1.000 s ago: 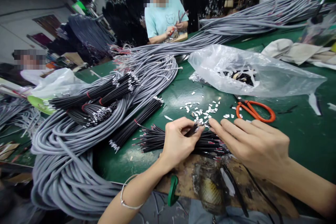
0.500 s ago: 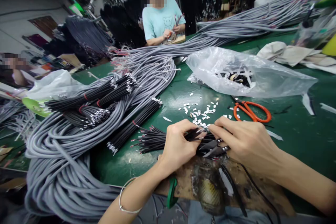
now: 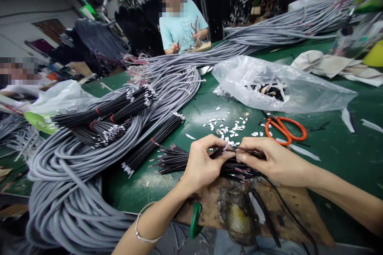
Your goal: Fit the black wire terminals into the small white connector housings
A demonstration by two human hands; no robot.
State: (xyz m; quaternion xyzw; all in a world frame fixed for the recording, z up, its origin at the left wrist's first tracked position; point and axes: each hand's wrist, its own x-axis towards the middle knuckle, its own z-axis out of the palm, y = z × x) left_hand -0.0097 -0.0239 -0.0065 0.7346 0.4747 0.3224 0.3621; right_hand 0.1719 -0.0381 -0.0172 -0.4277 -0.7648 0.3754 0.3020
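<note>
Pinching black wires with left fingers, a dark strand with right fingers — white scraps just beyond

The left hand pinches black wires; the right hand pinches a dark strand just beside it. A loose wire bundle lies beneath both hands on the green table. White scraps lie beyond, near orange-handled scissors. Tied black bundles rest on coiled grey cables.

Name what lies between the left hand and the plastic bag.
Small white pieces lie scattered on the green table between left hand and plastic bag, in the head view.
</note>
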